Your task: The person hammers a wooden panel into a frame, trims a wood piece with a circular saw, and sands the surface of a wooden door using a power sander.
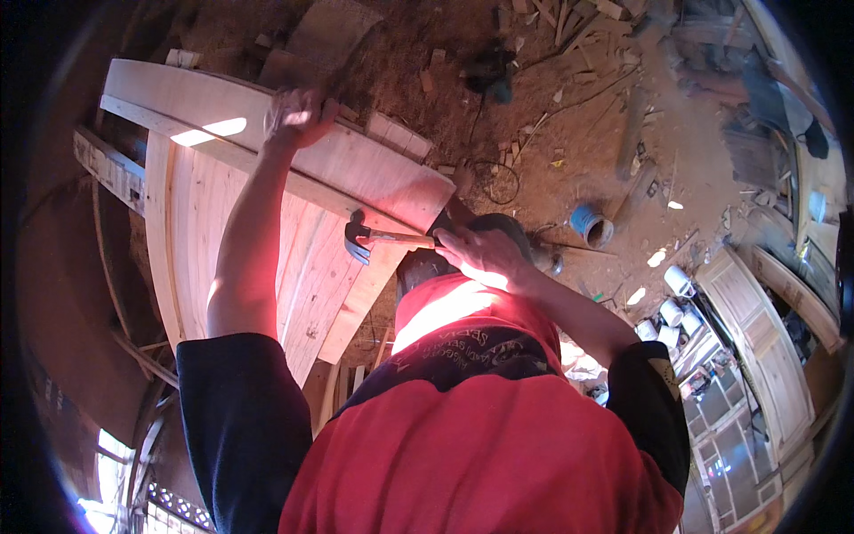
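Observation:
A claw hammer (357, 237) with a dark metal head and a wooden handle lies level in my right hand (483, 256), whose fingers are closed round the handle's end. Its head is over the pale planks of a wooden panel (307, 258), and I cannot tell whether it touches them. My left hand (301, 117) reaches farther out and is closed over the far edge of a wide wooden board (200, 89). This board runs along the panel's far end, with a narrower strip beside it. A patch of sunlight falls on the board's left part.
Scrap wood (569, 27) and chips litter the dirt floor. A blue bucket (591, 227) lies tipped at right, near a thin cable loop (498, 181). Several white containers (672, 311) and a panelled wooden door (756, 343) are farther right. A short wood piece (398, 135) touches the board's far side.

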The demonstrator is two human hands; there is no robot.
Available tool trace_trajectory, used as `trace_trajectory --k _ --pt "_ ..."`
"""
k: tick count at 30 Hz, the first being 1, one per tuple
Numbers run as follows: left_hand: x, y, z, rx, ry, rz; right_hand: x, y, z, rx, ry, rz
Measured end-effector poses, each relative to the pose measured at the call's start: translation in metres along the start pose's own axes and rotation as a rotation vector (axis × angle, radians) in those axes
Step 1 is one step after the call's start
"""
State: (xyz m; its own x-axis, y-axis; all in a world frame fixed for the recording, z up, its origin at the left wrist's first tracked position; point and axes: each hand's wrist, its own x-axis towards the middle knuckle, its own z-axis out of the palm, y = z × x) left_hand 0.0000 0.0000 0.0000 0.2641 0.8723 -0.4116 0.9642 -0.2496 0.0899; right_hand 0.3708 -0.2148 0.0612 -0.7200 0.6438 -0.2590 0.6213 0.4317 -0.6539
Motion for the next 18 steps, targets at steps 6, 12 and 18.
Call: trace_trajectory --k 6,12,18 --pt "0.009 0.001 0.029 0.055 0.144 0.009 -0.024 0.015 -0.030 0.430 0.177 0.268" --pt "0.006 -0.002 0.018 0.016 -0.042 -0.029 0.017 0.042 -0.058 0.456 0.428 0.513" --pt "0.006 0.010 -0.030 -0.034 -0.182 -0.022 0.107 0.058 -0.081 0.849 0.566 0.475"
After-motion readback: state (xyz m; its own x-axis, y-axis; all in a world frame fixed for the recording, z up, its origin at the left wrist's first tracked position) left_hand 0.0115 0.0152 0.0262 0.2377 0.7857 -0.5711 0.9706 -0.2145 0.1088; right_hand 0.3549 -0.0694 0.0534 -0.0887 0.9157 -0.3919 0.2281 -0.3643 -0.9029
